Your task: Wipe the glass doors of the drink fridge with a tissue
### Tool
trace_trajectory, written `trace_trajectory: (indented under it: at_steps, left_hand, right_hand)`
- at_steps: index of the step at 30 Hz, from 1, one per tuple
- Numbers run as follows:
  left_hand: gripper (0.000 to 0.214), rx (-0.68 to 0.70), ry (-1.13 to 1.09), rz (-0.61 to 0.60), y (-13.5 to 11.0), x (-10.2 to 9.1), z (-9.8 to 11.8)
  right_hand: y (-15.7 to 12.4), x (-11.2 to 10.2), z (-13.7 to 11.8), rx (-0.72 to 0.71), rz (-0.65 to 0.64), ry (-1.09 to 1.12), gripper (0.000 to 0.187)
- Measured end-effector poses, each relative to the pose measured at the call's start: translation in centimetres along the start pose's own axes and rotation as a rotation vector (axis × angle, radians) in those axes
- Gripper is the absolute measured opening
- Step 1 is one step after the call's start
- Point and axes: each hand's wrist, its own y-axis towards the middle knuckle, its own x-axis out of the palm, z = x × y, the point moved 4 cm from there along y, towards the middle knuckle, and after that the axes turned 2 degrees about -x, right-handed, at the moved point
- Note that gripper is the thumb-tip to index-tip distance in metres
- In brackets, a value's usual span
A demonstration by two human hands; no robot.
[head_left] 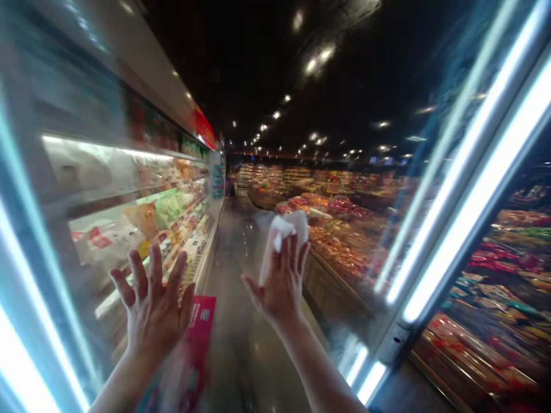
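My left hand (152,304) is raised in front of me with its fingers spread, holding nothing, near the glass of a chilled display case (129,201). My right hand (282,275) is lifted higher, its fingers pressed against a crumpled white cloth or tissue (284,232). Below my left hand a pink and red package (196,344) shows, blurred. A glass door with lit strips (456,189) swings at my right. The whole view is smeared by motion.
A shop aisle (241,258) with a glossy grey floor runs ahead. Shelves of packaged food line the left. Open bins of red and orange goods (340,223) fill the right. Dark ceiling with spot lights above.
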Motion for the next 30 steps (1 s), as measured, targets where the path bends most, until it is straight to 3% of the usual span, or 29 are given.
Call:
trace_trajectory:
  at_steps: [2,3,6,8,9,13,15,18,23,26,30]
  left_hand:
    - [0.082,0.021,0.014,-0.011,-0.4,1.0,2.1]
    - [0.083,0.041,0.02,-0.017,-0.6,1.6,3.4]
    - [0.084,0.078,0.013,-0.032,-0.5,3.2,7.3]
    - [0.083,0.09,-0.015,-0.035,-0.3,4.1,10.0]
    - [0.082,0.097,-0.034,-0.036,-0.2,4.6,11.3]
    - [0.073,0.138,-0.09,-0.035,-0.7,6.8,15.9]
    - [0.07,0.153,-0.11,-0.03,-1.1,8.0,18.0]
    - [0.067,0.204,-0.129,-0.001,-0.7,9.4,21.4]
    - [0.063,0.273,-0.134,0.036,2.6,10.1,25.9]
    - [0.063,0.237,-0.126,0.036,2.1,10.3,25.9]
    - [0.065,0.195,-0.07,0.031,-2.0,10.4,23.2]
  right_hand:
    - [-1.0,-0.9,3.0,0.158,0.04,-0.017,0.089]
    - [-1.6,-1.1,4.0,0.172,0.031,-0.013,0.089]
    - [-3.3,-0.9,5.5,-0.056,-0.051,0.0,0.093]
    - [-4.1,-1.2,8.2,-0.158,-0.056,-0.026,0.095]
    - [-4.5,-1.6,10.5,-0.124,-0.04,-0.044,0.094]
    - [-8.5,-3.7,21.4,0.276,0.041,-0.067,0.087]
    - [-11.5,-4.1,24.2,0.292,0.027,-0.07,0.087]
    - [-13.5,-3.9,25.3,0.126,-0.041,-0.094,0.089]
    - [-7.1,-5.9,27.7,0.107,0.0,-0.084,0.09]
    - [-7.1,-6.1,27.0,0.087,-0.007,-0.091,0.088]
    - [-12.6,-4.3,22.8,-0.016,-0.086,-0.121,0.088]
